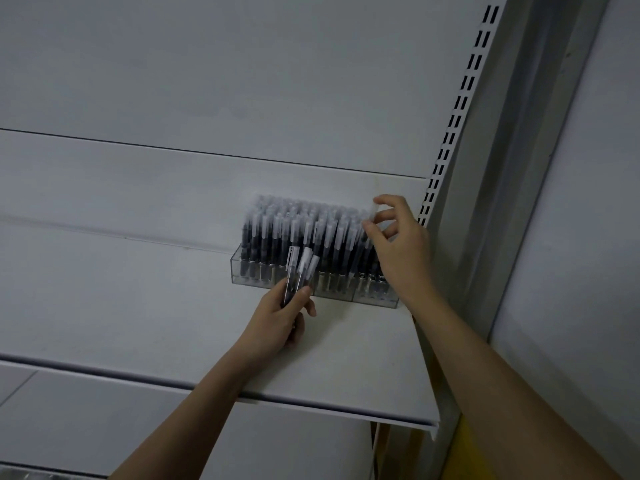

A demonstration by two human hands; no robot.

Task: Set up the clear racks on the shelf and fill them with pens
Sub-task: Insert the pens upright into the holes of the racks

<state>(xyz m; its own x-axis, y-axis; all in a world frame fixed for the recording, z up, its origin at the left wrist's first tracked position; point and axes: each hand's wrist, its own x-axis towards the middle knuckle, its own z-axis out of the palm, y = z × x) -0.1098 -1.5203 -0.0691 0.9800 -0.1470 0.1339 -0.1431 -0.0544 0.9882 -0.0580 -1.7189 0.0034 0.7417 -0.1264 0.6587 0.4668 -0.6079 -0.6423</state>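
Already packed clear racks [313, 289], left hand [277, 320] gripping spare pens [299, 271], right hand [398, 244] pinching one.

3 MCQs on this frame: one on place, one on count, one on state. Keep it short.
1. Where does the clear rack sit on the shelf?
A. toward its right end
B. at its left end
C. hanging off the front lip

2. How many hands hold pens?
A. none
B. one
C. two

3. The rack is:
A. bare
B. packed with upright pens
C. tipped over

Key: 1 A, it stands near the slotted upright. 2 C, the left hand grips a few loose pens and the right hand pinches one at the right end. 3 B, capped pens fill it.
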